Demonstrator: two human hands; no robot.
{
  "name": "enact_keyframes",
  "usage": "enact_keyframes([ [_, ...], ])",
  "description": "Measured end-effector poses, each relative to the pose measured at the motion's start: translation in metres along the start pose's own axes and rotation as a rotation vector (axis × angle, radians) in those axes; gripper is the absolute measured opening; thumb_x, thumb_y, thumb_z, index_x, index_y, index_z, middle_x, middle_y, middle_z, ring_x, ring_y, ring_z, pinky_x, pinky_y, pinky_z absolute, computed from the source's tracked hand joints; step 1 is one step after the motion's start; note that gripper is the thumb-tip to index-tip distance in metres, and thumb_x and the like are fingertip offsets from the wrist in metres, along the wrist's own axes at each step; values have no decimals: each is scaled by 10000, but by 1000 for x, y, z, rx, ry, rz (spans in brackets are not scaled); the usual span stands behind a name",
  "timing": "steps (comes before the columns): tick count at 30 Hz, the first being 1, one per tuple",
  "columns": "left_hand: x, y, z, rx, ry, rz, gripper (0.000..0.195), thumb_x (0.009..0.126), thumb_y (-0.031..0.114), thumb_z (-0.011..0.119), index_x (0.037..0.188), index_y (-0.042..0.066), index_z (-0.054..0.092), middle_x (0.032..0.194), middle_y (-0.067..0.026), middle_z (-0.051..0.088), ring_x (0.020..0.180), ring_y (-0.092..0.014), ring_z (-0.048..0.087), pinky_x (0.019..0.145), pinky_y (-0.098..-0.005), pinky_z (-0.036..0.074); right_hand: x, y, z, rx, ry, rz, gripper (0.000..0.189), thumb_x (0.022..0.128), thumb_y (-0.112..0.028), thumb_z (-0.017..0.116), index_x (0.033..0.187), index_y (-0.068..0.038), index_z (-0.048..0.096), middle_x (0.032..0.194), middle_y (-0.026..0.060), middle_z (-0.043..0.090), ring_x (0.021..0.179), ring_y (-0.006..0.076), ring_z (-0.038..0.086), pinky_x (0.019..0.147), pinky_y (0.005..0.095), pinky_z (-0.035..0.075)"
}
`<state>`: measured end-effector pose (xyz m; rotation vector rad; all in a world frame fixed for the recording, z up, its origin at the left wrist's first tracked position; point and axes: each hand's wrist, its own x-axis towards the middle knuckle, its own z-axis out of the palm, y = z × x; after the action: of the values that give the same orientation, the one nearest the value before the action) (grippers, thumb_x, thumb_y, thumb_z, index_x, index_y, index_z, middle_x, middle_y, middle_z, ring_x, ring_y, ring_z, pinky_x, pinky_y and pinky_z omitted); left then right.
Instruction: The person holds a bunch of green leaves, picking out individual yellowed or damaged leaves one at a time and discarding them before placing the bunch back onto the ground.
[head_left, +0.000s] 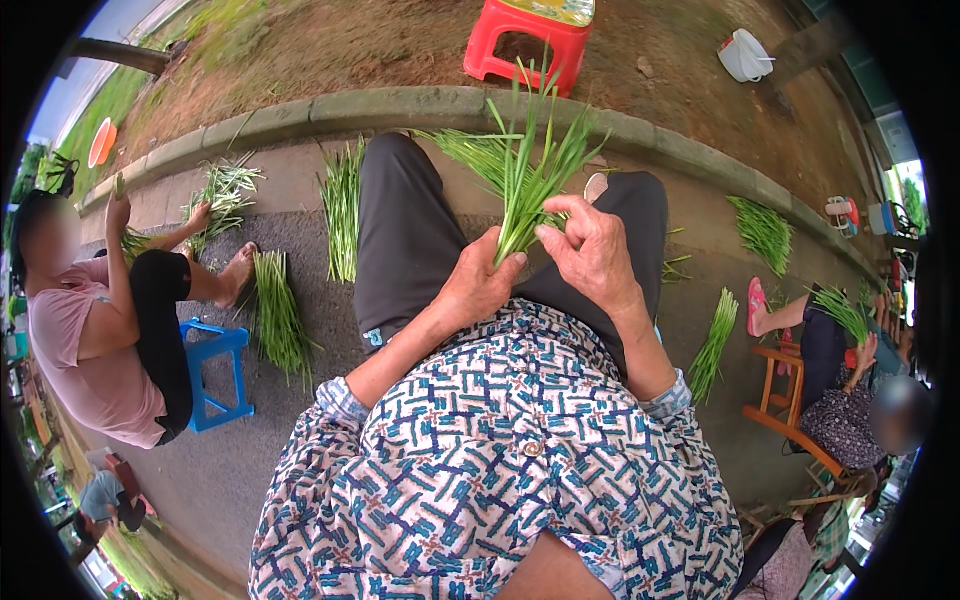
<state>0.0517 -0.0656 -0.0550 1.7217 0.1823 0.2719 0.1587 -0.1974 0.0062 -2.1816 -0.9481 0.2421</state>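
My left hand is closed around the pale lower ends of a bunch of green chives, held above my lap. The long leaves fan out away from me. Close against the bunch's right side is my right hand, its thumb and index finger apart around some leaves; I see no firm grip. Beyond the held bunch more chives lie on the ground, partly hidden by it. Another pile of chives rests beside my left knee.
A concrete kerb runs across in front, with a red plastic stool behind it. At left a person sits by a blue stool and a chive bundle. At right are chives and a person on a wooden chair.
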Motion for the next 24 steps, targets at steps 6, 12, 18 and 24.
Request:
enact_keyframes([
  [6, -1, 6, -4, 139, -78, -119, 222, 879, 173, 558, 908, -27, 466, 667, -195, 518, 594, -259, 502, 572, -374, 416, 6, 18, 13, -170, 127, -281, 84, 769, -157, 635, 819, -93, 653, 596, 126, 593, 557, 305, 592, 507, 392, 461],
  [12, -1, 3, -4, 100, -121, -168, 283, 948, 270, 472, 928, -12, 489, 633, -87, 446, 602, -145, 412, 546, -326, 385, 10, 28, 17, -219, 100, -363, 86, 768, -109, 595, 702, -58, 574, 557, 123, 567, 524, 304, 579, 480, 399, 453],
  [18, -1, 7, -1, 140, -165, -165, 315, 963, 310, 443, 921, 1, 493, 631, -21, 434, 594, -111, 389, 530, -284, 360, 20, 54, 24, -451, 112, -254, 101, 765, -96, 574, 701, -44, 515, 544, 124, 550, 510, 324, 572, 464, 415, 441],
  [24, 0, 23, -11, -412, -256, -376, 308, 977, 305, 405, 1052, 19, 492, 606, 69, 352, 517, -43, 326, 449, -224, 286, 40, 112, -53, -291, 621, -172, 21, 763, -50, 587, 752, -57, 602, 678, 113, 580, 608, 280, 577, 555, 368, 456],
])
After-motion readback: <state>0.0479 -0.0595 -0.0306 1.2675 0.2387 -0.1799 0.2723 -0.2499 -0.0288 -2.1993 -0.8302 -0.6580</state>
